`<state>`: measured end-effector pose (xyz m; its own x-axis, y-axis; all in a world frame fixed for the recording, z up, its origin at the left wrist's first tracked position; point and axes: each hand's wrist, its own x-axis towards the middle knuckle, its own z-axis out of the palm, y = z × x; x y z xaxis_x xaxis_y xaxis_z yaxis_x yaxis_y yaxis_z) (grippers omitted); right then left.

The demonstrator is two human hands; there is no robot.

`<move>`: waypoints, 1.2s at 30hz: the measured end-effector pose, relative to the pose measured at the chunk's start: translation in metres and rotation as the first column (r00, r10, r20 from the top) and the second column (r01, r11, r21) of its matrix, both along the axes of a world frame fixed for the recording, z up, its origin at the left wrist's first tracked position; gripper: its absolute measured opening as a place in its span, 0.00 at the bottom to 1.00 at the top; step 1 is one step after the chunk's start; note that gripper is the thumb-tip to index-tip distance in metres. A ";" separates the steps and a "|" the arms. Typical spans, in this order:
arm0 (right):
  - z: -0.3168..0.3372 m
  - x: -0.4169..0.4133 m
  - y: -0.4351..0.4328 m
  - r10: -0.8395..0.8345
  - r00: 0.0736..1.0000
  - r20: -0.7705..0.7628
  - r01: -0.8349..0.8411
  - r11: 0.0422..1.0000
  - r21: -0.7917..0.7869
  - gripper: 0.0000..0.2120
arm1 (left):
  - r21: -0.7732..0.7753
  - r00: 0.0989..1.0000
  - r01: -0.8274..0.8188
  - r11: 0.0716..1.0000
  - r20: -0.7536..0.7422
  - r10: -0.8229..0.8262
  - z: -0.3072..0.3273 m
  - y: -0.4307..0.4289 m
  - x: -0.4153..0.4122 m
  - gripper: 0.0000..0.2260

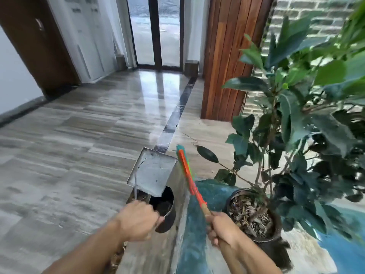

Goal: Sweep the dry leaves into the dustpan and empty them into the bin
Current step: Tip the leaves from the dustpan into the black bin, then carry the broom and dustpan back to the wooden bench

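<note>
Metal rod of the dustpan handle is wrapped in the left hand [138, 220], fingers curled tight round it. The dustpan [154, 171] itself hangs just past that hand, tipped with its near corner dipping over the mouth of the bin [168, 220], a dark round can standing on the floor right beside the knuckles. The pan's grey face looks mostly bare, only a few specks on it. Something dark sits inside the bin, can't tell what exactly.

Right hand [223, 230] is closed round the wooden stick of the broom [185, 169], which points away toward the far side, its orange and green wrapping ending just right of the dustpan.

Right of that hand is a black pot [274, 234] with dry leaves [248, 212] lying on the soil, and a big leafy plant [296, 115] growing out of it. The pot sits on a teal surface [201, 214]. Glossy grey floor [79, 145] runs off to a glass door [156, 32] at the far end, with a wooden panel [227, 56] on the right.
</note>
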<state>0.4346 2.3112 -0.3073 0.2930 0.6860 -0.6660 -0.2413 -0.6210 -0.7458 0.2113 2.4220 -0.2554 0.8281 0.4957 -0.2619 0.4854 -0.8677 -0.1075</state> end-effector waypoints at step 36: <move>0.297 -0.118 -0.620 -0.095 0.268 0.959 0.645 0.757 -0.105 0.06 | -0.199 0.815 0.526 0.827 0.398 -0.422 0.338 -0.441 0.087 0.22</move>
<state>0.3167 1.6912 -0.0098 0.9976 0.0614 0.0330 0.0692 -0.9292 -0.3630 0.2982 1.9806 0.0825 0.9993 -0.0366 -0.0036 -0.0343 -0.9625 0.2691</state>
